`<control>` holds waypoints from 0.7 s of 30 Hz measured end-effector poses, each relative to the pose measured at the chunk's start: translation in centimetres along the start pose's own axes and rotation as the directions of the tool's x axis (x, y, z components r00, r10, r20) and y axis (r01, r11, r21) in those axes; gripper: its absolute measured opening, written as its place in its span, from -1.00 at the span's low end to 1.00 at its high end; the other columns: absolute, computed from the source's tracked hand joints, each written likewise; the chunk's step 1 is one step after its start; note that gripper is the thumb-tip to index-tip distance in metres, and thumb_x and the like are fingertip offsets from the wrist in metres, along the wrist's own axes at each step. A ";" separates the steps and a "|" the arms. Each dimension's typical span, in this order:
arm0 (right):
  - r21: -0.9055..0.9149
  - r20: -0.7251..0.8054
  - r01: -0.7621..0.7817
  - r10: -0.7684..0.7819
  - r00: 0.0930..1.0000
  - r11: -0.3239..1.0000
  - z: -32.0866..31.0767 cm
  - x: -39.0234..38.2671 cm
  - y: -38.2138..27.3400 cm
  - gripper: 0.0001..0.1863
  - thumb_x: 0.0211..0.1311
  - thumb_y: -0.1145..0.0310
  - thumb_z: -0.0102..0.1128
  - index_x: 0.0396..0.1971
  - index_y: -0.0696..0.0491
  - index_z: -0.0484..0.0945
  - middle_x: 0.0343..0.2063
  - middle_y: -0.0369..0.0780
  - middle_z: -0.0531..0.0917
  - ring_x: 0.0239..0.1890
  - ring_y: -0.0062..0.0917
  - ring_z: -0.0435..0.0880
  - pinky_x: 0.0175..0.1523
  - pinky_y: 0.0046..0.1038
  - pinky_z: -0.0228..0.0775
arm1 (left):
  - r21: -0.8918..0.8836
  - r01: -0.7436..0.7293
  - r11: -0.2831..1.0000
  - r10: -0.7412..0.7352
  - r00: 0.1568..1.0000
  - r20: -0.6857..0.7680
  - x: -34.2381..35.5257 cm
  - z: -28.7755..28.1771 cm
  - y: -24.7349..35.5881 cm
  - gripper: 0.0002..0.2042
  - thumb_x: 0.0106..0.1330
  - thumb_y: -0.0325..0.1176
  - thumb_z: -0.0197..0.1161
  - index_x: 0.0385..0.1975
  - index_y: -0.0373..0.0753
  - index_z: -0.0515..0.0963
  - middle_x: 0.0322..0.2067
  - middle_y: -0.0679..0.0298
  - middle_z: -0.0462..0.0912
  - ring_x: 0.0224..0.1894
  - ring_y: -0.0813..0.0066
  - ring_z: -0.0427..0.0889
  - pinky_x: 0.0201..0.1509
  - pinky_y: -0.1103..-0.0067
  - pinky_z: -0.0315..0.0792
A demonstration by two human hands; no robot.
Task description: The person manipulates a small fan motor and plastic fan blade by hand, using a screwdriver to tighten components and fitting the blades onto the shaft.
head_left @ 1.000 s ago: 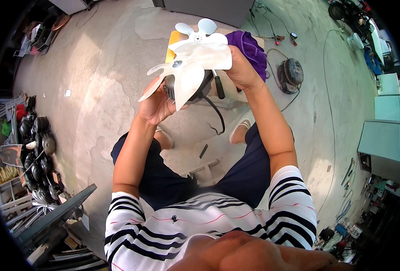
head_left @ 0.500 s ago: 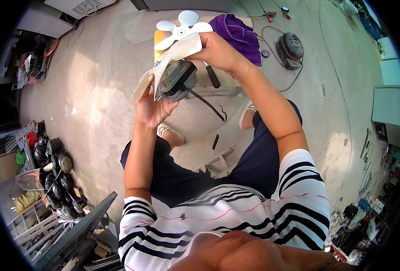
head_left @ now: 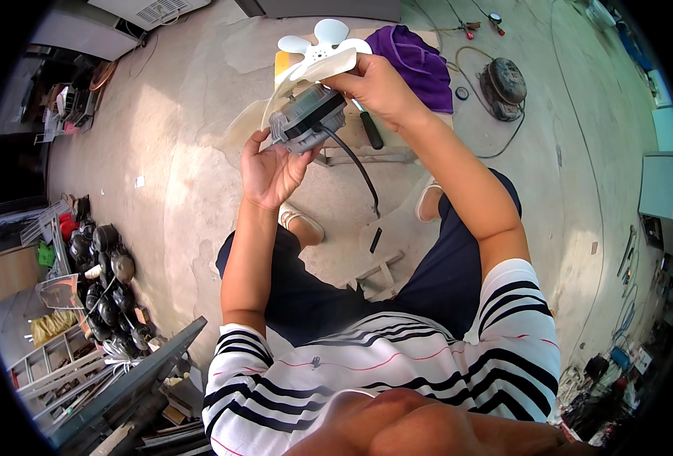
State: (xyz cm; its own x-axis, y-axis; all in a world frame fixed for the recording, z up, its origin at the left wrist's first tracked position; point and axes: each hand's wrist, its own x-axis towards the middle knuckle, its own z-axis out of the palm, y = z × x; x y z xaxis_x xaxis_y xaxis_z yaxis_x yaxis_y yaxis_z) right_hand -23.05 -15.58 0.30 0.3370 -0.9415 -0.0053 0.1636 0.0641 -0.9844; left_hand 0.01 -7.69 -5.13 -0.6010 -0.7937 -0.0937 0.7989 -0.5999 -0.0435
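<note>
The person is sitting over a concrete floor (head_left: 199, 175) and is holding a small grey fan motor (head_left: 308, 118) up in front of the chest with both hands. The left hand (head_left: 269, 171) is cupping the motor from below, its fingers curling up around the lower left side of the housing and the thumb lying against the near face. The right hand (head_left: 374, 83) is gripping from above, its fingers closing over the white fan blade (head_left: 323, 53) that is fixed to the far end of the motor. The motor is tilting, with the blade end pointing up and away from the person. A black cable (head_left: 355, 163) is leaving the right side of the housing and is hanging down in a curve to a loose end between the knees. A screwdriver with a black handle (head_left: 371, 131) is showing just below the right hand; whether that hand is holding it cannot be told. A purple cloth (head_left: 420, 61) is lying just beyond the right hand. A round dark motor part (head_left: 503, 80) is lying on the floor to the right of the cloth, well apart from the hands. A heap of dark round parts (head_left: 104, 281) is lying by the left edge.
</note>
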 end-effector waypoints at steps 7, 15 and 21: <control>0.108 -0.005 -0.091 0.092 0.996 0.990 -0.3 0.2 -1.7 -0.74 0.34 0.31 0.38 -0.02 0.05 0.70 -0.27 -0.43 0.71 -0.29 -0.81 0.57 -0.15 -0.67 0.42 | -0.021 -0.010 1.000 0.012 0.996 0.088 1.0 1.2 -0.5 -0.30 0.33 -0.35 0.20 0.41 -0.48 0.09 0.35 -0.34 0.21 0.39 -0.37 0.31 0.34 0.12 0.58; 0.050 -0.057 0.035 -0.032 0.998 0.998 0.7 0.8 -2.0 -0.74 0.33 0.29 0.39 -0.06 0.08 0.71 -0.28 -0.44 0.70 -0.26 -0.81 0.56 -0.21 -0.67 0.34 | 0.121 -0.015 0.993 -0.003 0.989 0.148 2.0 2.0 -1.0 -0.17 0.28 -0.35 0.43 0.46 -0.40 0.07 0.35 -0.38 0.22 0.29 -0.07 0.53 0.32 0.37 0.62; -0.031 -0.004 0.091 -0.091 0.996 0.995 1.0 1.2 -1.9 -0.74 0.31 0.31 0.40 -0.11 0.14 0.72 -0.27 -0.37 0.72 -0.21 -0.73 0.61 -0.11 -0.63 0.42 | 0.252 -0.074 0.965 0.034 0.987 0.160 2.5 1.7 -1.0 0.01 0.18 -0.04 0.58 0.48 -0.35 0.07 0.36 -0.42 0.21 0.27 -0.02 0.56 0.27 0.47 0.65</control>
State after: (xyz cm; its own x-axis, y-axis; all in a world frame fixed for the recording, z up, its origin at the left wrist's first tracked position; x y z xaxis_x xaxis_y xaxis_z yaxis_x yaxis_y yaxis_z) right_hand -22.01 -16.51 2.31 0.3169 -0.9448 0.0834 0.1646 -0.0318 -0.9859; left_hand -2.39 -9.24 -3.67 -0.5694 -0.8195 0.0653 0.8099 -0.5456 0.2153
